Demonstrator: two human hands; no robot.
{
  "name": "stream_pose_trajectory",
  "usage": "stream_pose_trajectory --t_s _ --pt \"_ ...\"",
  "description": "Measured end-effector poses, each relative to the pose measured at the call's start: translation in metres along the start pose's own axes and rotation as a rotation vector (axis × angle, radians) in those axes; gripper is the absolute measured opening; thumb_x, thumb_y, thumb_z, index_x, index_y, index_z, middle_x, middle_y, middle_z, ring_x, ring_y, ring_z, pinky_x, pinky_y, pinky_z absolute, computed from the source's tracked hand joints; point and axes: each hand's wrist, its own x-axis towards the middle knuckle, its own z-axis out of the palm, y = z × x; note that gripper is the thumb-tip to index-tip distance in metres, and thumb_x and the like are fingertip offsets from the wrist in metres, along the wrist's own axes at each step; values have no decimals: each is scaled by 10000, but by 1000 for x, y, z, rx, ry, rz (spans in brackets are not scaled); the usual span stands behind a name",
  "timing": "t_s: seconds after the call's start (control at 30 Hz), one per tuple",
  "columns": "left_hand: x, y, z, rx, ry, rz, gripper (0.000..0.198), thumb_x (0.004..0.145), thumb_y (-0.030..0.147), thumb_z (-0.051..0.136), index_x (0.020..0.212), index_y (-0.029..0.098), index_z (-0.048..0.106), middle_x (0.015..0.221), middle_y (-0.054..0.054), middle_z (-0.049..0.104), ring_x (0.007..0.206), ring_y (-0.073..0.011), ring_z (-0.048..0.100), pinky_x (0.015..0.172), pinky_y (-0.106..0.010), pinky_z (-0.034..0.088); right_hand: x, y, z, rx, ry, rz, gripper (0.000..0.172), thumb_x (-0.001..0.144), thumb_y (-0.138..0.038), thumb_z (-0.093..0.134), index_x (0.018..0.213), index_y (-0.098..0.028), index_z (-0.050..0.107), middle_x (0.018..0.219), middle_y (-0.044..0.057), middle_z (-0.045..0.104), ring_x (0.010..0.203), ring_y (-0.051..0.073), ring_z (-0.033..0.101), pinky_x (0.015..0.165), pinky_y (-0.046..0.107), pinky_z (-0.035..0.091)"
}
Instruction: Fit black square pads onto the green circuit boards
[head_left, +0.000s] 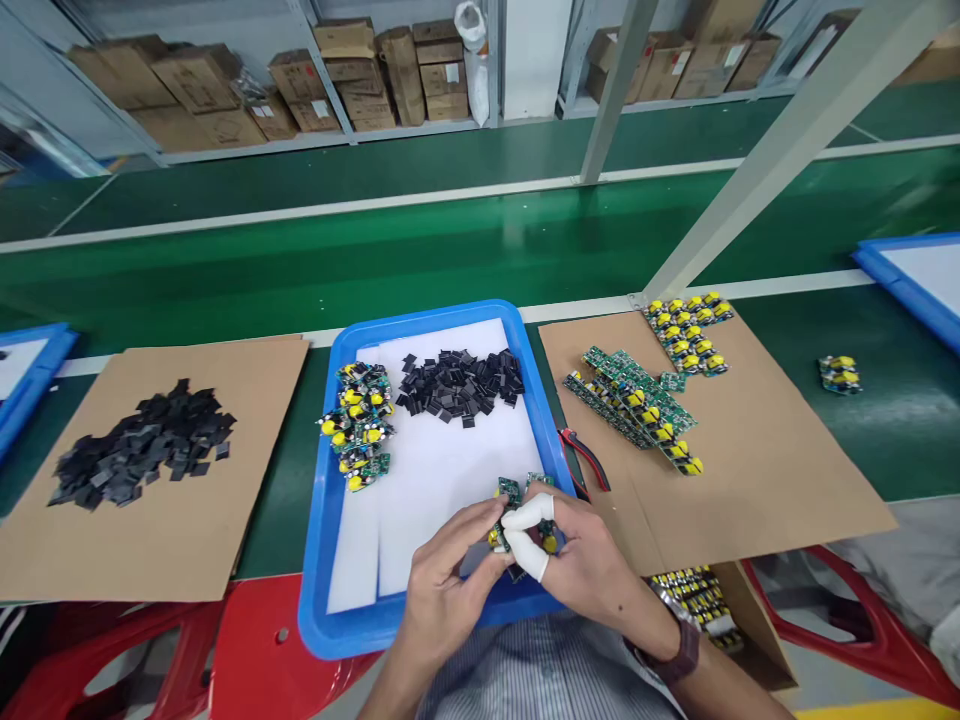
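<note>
Over the front right corner of the blue tray (pixel 316 590), both hands meet on a small green circuit board (pixel 508 490) with a yellow component. My left hand (pixel 456 570) grips it between thumb and fingers. White finger covers are on the thumb and index finger of my right hand (pixel 581 555), which pinch at the same board and hide much of it. Right beside it, partly behind the right hand, is another circuit board (pixel 550 542). Inside the tray lie a pile of small black flat pieces (pixel 461 385) and, along its left side, a heap of circuit boards with yellow components (pixel 360 420).
Left, a cardboard sheet (pixel 255 400) bears a larger heap of black pieces (pixel 150 445). Right, another cardboard sheet (pixel 780 470) carries rows of circuit boards (pixel 637 395). Red-handled pliers (pixel 589 460) lie by the tray. A slanted metal post (pixel 750 190) rises behind.
</note>
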Motion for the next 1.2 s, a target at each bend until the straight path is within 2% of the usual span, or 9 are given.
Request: stream_pose_trajectory --t_s 0.17,0.3,0.37,0.47,0.57,0.73,0.9,1.1,1.2 --pt "-3 -1 1 10 7 -32 493 916 118 753 1351 341 690 1345 -61 718 1244 -245 681 1064 -381 582 -3 6 -4 99 -37 21 137 917 -130 661 957 -221 755 838 3 640 747 144 605 684 255 497" --pt "-9 -1 6 -97 109 -171 429 955 154 700 1347 322 655 1319 -71 705 1146 -237 722 978 -375 624 -9 8 -3 214 -48 34 319 920 -152 723 1210 -285 730 994 15 708 875 162 682 850 298 574" --pt "-10 0 9 -66 157 -148 387 955 147 692 1309 301 668 1291 -74 714 1138 -234 719 944 -351 630 -12 6 -1 158 -22 -26 394 905 -120 743 1247 -314 723 1045 17 706 953 171 681 909 307 562" --pt "-11 2 12 83 218 -22 401 929 100 706 1289 275 686 1243 -74 734 1140 -227 709 961 -339 613 -15 5 2 79 -28 -99 452 922 -88 715 1304 -330 702 1123 33 680 1045 179 649 965 318 533" --pt "-11 5 13 178 235 99 472 907 41 704 1331 246 670 1224 -84 739 1126 -229 712 975 -362 609 -15 8 4 141 -39 -56 440 922 -97 721 1291 -338 708 1124 34 674 1044 184 646 958 332 535" --pt "-12 5 14 268 249 189 594 883 -17 708 1417 227 616 1240 -100 727 1128 -231 708 990 -374 609 -14 12 7 289 -112 48 268 949 -151 704 1147 -321 766 1106 47 652 1042 203 639 939 367 532" --pt "-12 4 13 255 266 208 596 887 -14 706 1424 225 606 1231 -99 728 1126 -227 709 987 -368 611 -16 11 8 279 -150 58 242 991 -186 655 1156 -333 753 1119 46 620 1059 200 619 954 371 518" --pt "-12 6 15 229 258 156 542 920 47 706 1416 241 606 1226 -87 732 1114 -209 714 974 -335 615 -13 9 5 212 -202 62 287 995 -193 640 1230 -338 718 1160 55 621 1102 210 623 995 378 524" --pt "-10 7 1 297 188 136 499 948 93 690 1416 243 603 1245 -88 726 1141 -214 707 988 -333 609 -12 7 1 121 -272 42 341 990 -202 642 1304 -329 681 1178 62 640 1096 211 644 975 357 548"
